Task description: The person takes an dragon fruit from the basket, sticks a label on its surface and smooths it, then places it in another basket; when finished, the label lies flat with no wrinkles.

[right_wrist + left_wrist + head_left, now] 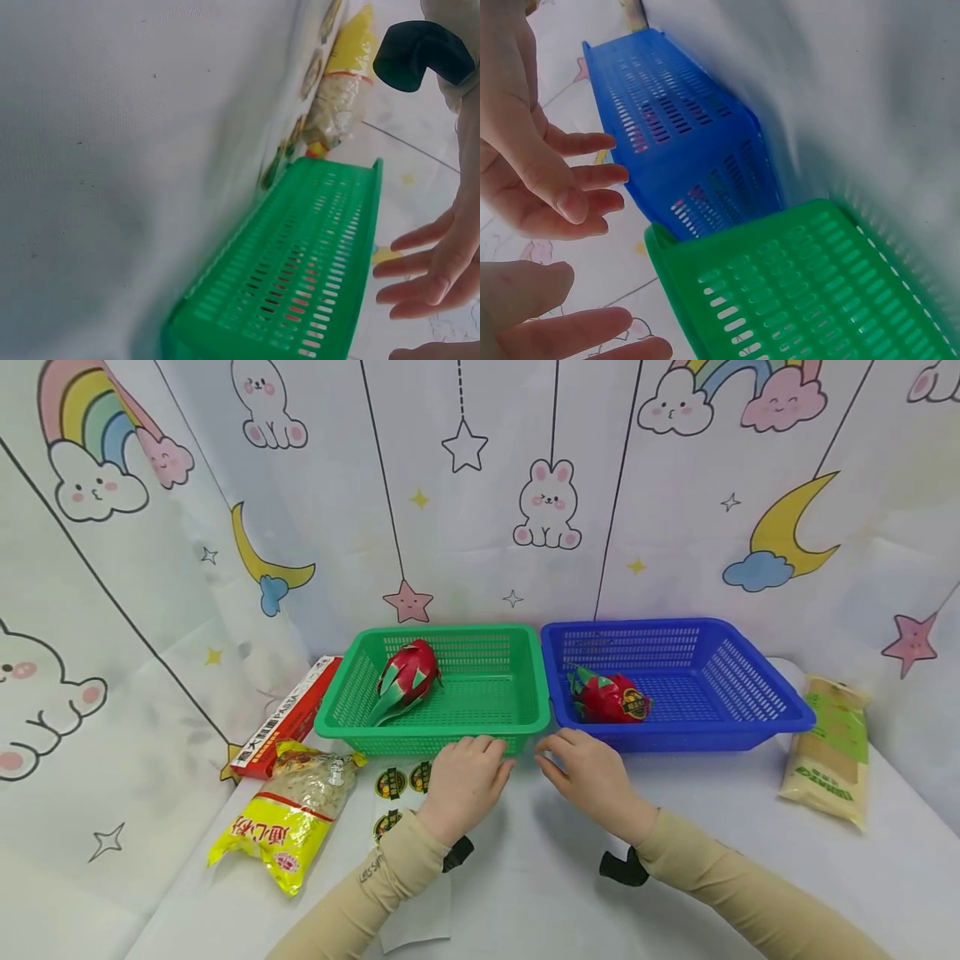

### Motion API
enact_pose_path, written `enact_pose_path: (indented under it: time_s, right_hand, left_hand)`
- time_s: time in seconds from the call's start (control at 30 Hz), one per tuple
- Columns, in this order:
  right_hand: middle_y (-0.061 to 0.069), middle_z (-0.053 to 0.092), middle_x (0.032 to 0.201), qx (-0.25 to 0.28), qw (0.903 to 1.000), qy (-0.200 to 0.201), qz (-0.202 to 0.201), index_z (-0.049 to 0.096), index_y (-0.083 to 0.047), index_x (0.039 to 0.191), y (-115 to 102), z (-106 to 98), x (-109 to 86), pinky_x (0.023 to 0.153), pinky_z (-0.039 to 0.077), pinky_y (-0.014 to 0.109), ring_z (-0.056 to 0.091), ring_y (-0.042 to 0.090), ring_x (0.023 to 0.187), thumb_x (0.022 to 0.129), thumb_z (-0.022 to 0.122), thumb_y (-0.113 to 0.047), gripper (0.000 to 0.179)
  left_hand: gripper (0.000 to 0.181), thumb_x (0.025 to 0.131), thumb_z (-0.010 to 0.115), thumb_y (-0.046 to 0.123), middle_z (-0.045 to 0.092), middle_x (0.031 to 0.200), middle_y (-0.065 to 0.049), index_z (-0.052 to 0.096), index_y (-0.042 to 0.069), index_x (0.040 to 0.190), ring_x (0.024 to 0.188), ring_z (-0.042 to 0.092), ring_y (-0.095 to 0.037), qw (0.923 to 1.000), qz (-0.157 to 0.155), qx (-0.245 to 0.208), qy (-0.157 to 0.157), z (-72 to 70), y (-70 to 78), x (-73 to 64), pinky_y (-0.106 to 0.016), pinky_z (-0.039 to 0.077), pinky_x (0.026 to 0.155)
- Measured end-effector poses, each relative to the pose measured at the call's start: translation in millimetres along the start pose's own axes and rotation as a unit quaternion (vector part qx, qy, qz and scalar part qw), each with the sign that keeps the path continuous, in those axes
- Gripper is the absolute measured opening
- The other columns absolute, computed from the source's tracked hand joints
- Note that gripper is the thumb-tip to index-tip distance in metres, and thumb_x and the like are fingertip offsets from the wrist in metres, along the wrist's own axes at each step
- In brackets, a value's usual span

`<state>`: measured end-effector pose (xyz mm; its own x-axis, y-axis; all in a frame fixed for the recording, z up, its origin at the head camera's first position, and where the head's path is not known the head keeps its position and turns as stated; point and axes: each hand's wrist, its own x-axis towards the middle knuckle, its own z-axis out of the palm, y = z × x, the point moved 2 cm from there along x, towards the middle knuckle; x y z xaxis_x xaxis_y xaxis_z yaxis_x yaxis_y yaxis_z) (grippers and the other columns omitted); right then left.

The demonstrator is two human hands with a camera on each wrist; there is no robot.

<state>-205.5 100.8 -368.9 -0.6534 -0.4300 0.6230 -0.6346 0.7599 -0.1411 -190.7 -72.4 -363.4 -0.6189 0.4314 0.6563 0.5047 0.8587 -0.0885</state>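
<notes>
My left hand (467,785) hovers at the near right edge of the green basket (431,745), its fingers relaxed and nothing between them. Close beside it, my right hand (592,781) is held loosely by the near left corner of the blue basket (675,741), with no object in its fingers. A red dragon fruit (414,675) with green tips lies in the left part of the green basket. Another dragon fruit (611,697), bearing a round black-and-gold sticker (636,703), lies at the left of the blue basket.
Several round stickers (390,783) lie on a white sheet (420,914) left of my left hand. Farther left are a yellow bag of pasta (292,814) and a red-and-white box (288,714). A beige-and-green packet (828,752) lies right of the blue basket. Patterned cloth hangs behind.
</notes>
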Motion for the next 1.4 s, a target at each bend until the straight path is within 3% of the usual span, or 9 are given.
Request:
enact_pose_path:
  time_s: [0.3, 0.47, 0.83, 1.13, 1.4]
  right_hand:
    - [0.0, 0.065, 0.08, 0.008, 0.9998, 0.012, -0.016, 0.068, -0.012, 0.085, -0.1, 9.5, 8.7, 0.059, 0.049, 0.026, 0.06, 0.014, 0.069, 0.076, 0.075, -0.014, 0.012]
    - [0.002, 0.064, 0.084, 0.027, 0.999, 0.013, -0.034, 0.068, -0.008, 0.087, -0.5, 13.3, 17.1, 0.067, 0.051, 0.028, 0.059, 0.017, 0.077, 0.075, 0.075, -0.011, 0.014]
    - [0.01, 0.063, 0.101, 0.037, 0.9963, -0.047, -0.062, 0.066, -0.001, 0.103, 1.0, 26.2, 37.4, 0.085, 0.051, 0.036, 0.06, 0.024, 0.093, 0.076, 0.074, -0.01, 0.029]
    - [0.007, 0.066, 0.095, -0.019, 0.9925, -0.1, -0.068, 0.066, -0.002, 0.106, 6.0, 34.9, 40.7, 0.078, 0.05, 0.037, 0.062, 0.022, 0.087, 0.079, 0.072, -0.016, 0.031]
    - [0.003, 0.064, 0.088, -0.035, 0.9854, -0.149, -0.076, 0.068, -0.007, 0.101, 12.7, 34.3, 49.0, 0.068, 0.043, 0.031, 0.06, 0.019, 0.081, 0.083, 0.068, -0.016, 0.02]
  left_hand:
    - [0.017, 0.083, 0.068, 0.027, 0.068, 0.081, -0.001, 0.068, 0.012, 0.089, 0.067, 0.064, -0.019, 0.9998, -0.02, -0.001, 0.006, -2.2, -14.0, 5.2, -0.032, 0.049, 0.054]
    - [0.018, 0.084, 0.066, 0.027, 0.069, 0.084, -0.002, 0.069, 0.011, 0.091, 0.07, 0.065, -0.019, 0.9995, -0.031, 0.0, -0.008, -4.0, -21.4, 9.1, -0.033, 0.051, 0.056]
    - [0.018, 0.087, 0.063, 0.026, 0.07, 0.086, -0.003, 0.068, 0.01, 0.094, 0.07, 0.065, -0.019, 0.9979, -0.056, -0.003, -0.033, -3.3, -34.9, 11.3, -0.032, 0.052, 0.057]
    - [0.016, 0.085, 0.065, 0.025, 0.066, 0.074, -0.004, 0.066, 0.009, 0.086, 0.06, 0.061, -0.019, 0.9979, -0.054, 0.011, -0.033, -0.9, -45.2, 17.1, -0.03, 0.047, 0.049]
    - [0.017, 0.086, 0.064, 0.025, 0.063, 0.069, -0.004, 0.065, 0.008, 0.083, 0.054, 0.058, -0.019, 0.9972, -0.057, 0.016, -0.047, -0.9, -52.6, 35.3, -0.028, 0.044, 0.044]
